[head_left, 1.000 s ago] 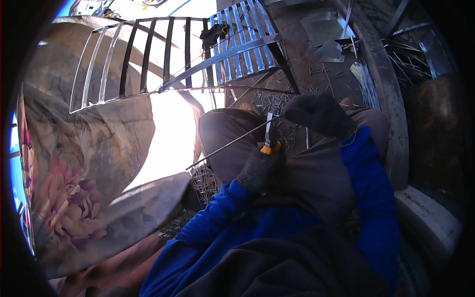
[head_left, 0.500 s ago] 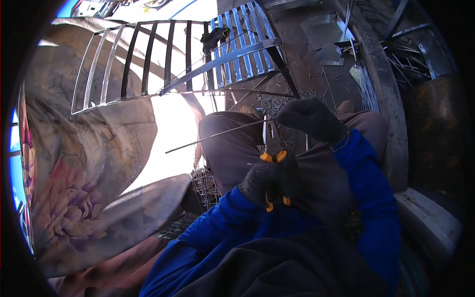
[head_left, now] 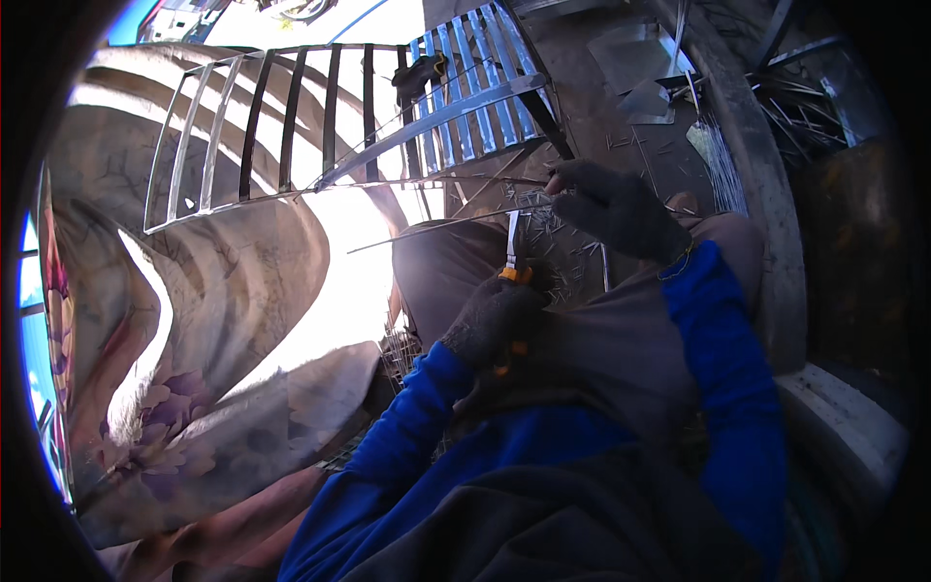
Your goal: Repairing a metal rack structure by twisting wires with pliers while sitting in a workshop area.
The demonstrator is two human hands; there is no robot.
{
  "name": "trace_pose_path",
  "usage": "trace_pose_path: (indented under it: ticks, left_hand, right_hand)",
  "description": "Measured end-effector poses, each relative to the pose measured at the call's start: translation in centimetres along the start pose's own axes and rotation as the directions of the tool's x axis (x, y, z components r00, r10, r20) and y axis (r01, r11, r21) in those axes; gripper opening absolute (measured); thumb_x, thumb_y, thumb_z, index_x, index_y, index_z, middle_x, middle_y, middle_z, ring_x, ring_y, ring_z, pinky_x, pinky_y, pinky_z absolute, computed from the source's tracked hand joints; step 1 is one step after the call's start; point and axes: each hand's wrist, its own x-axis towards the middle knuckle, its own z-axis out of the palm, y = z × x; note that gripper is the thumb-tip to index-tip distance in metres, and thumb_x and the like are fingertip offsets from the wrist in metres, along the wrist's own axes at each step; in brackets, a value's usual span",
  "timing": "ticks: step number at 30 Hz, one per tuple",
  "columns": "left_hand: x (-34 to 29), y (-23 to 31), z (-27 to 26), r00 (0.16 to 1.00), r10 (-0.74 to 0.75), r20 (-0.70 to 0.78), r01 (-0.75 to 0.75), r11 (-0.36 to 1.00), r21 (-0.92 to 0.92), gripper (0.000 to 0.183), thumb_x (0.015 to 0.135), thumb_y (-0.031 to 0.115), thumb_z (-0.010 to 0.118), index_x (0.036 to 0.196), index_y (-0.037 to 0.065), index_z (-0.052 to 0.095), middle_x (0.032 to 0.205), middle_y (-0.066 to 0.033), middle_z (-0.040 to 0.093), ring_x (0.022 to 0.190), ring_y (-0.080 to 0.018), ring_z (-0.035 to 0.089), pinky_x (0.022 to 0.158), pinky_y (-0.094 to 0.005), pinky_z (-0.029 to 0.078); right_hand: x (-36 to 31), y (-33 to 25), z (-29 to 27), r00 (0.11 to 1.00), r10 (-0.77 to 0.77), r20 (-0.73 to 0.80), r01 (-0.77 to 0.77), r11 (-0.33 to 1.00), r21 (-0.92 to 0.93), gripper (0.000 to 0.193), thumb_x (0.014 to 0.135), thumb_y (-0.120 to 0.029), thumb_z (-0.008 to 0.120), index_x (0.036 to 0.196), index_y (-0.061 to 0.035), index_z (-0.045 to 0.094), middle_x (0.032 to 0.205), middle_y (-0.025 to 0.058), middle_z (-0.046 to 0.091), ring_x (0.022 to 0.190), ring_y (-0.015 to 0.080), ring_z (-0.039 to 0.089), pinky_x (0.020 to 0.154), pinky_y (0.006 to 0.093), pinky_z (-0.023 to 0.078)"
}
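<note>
My left hand, in a dark glove, is closed round orange-handled pliers. Their long silver jaws point away from me, above my lap. A thin metal rod is pinched in the fingers of my right hand, also gloved. The rod slants left across my knee, its free end over the bright patch. The plier jaws are just below the rod; whether they touch it I cannot tell. Short cut metal pieces lie scattered on the ground between my knees.
Ahead stands a metal frame with slats, with a dark item hanging on it. A flowered cloth hangs at my left. Thin rods lie by a concrete edge at right, with scrap metal beyond.
My left hand has shifted left and slightly away with the pliers, which now show more side-on. My right hand's fingers have loosened somewhat on the rod. The cloth has billowed, changing its sunlit bands.
</note>
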Motion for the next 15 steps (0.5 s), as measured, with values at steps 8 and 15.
trace_pose_path:
  ticks: [8, 15]
  left_hand:
    - [0.3, -0.2, -0.3, 0.984, -0.137, 0.117, 0.171, 0.916, -0.363, 0.025, 0.095, 0.021, 0.064, 0.107, 0.000, 0.070, 0.090, -0.0057, 0.070, 0.079, -0.0172, 0.069, 0.072, -0.0321, 0.057]
    - [-0.8, 3.2, 2.0, 0.926, -0.170, 0.336, 0.373, 0.288, -0.882, 0.024, 0.094, 0.016, 0.066, 0.111, -0.001, 0.069, 0.100, -0.0154, 0.073, 0.095, -0.0249, 0.073, 0.090, -0.0367, 0.060]
  right_hand:
    - [-0.3, 0.7, 1.0, 0.996, -0.076, 0.043, 0.073, 0.996, 0.058, 0.027, 0.086, -0.007, 0.075, 0.109, -0.0078, 0.060, 0.087, -0.0013, 0.058, 0.079, 0.0069, 0.056, 0.073, 0.0281, 0.050]
    - [-0.7, 0.3, 1.3, 0.995, -0.100, 0.029, 0.097, 0.992, 0.077, 0.029, 0.089, -0.007, 0.075, 0.114, -0.0067, 0.062, 0.092, 0.0012, 0.065, 0.085, 0.0082, 0.062, 0.077, 0.0294, 0.054]
